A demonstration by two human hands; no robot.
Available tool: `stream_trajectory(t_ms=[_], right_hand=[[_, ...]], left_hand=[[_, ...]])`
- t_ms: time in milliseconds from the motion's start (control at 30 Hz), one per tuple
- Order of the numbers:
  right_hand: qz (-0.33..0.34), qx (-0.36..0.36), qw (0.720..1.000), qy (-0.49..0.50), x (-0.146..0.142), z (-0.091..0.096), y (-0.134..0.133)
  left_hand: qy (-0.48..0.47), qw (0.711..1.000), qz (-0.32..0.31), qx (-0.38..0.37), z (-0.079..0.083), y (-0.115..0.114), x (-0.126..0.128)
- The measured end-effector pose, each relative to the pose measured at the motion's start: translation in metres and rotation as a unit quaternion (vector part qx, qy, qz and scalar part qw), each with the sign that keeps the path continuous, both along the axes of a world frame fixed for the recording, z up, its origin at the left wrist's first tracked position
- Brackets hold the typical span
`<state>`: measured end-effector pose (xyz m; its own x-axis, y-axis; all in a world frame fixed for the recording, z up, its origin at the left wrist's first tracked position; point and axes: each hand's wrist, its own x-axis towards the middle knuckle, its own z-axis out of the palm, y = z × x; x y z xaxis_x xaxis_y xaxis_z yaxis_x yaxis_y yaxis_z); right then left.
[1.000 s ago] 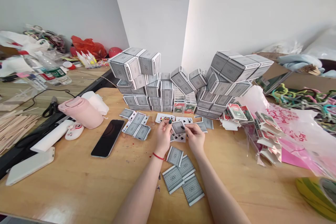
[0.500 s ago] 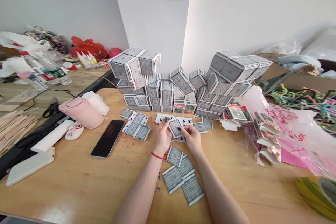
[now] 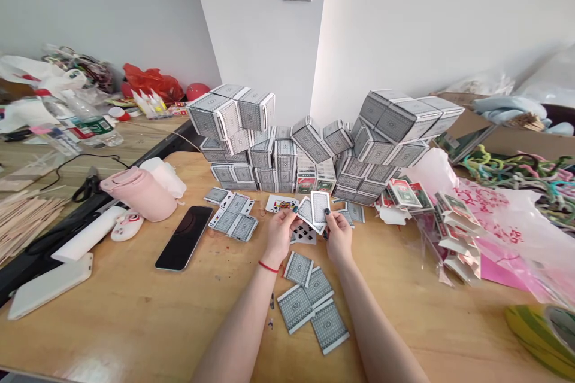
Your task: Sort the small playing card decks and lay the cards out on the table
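My left hand [image 3: 279,234] pinches a patterned playing card [image 3: 305,210], back side up and tilted. Between the fingers of my right hand [image 3: 339,236] is another playing card [image 3: 320,208], held upright and overlapping the first. Face-up cards [image 3: 306,234] lie on the table just beneath, and a picture card [image 3: 282,203] rests behind my left hand. Nearer to me, between my forearms, are several folded cards [image 3: 295,307] with their backs up. More folded cards [image 3: 236,213] lie to the left. Behind them all stands a structure of card cubes [image 3: 275,158].
A black phone [image 3: 185,238] and a pink tumbler [image 3: 142,192] are on the left. Opened card boxes [image 3: 458,233] and a plastic bag [image 3: 507,215] lie on the right. Yellow tape [image 3: 530,332] sits at the right front, near the table [image 3: 144,323] edge.
The cards between my hands have come apart: my right hand has drawn one card to the right and upright, while my left hand keeps the other. The card structure has not moved.
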<state>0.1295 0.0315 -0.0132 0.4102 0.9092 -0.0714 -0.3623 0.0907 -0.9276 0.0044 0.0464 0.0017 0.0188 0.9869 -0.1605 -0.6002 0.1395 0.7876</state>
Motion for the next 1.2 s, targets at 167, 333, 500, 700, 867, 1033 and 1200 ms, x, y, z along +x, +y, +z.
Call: stream_trajectory(t_ms=[167, 333, 500, 700, 867, 1033, 1200], right_hand=[[0.023, 0.001, 1.0, 0.004, -0.0011, 0.0041, -0.0015], [0.066, 0.001, 0.998, -0.019, -0.0014, 0.0063, -0.0027], [0.058, -0.004, 0.997, -0.05, -0.0001, 0.0053, -0.0025], [0.081, 0.002, 0.993, -0.091, -0.0034, 0.0044, -0.0041], [0.09, 0.017, 0.992, -0.089, -0.0018, 0.0037, -0.0044], [0.09, 0.022, 0.992, -0.081, -0.0002, 0.0049, -0.0049], [0.08, 0.01, 0.992, -0.092, -0.0017, 0.0055, -0.0056]], left_hand=[[-0.009, 1.0, 0.026, 0.006, 0.0026, 0.0004, -0.0016], [0.025, 1.0, -0.016, 0.01, 0.0023, -0.0002, -0.0013], [0.058, 0.997, -0.025, 0.034, 0.0056, -0.0018, -0.0038], [0.199, 0.976, -0.019, 0.085, 0.0078, -0.0048, -0.0065], [0.264, 0.959, -0.006, 0.102, 0.007, -0.005, -0.0054], [0.309, 0.942, -0.013, 0.128, 0.007, -0.0056, -0.0053], [0.366, 0.914, 0.004, 0.177, 0.0027, -0.0058, -0.0073]])
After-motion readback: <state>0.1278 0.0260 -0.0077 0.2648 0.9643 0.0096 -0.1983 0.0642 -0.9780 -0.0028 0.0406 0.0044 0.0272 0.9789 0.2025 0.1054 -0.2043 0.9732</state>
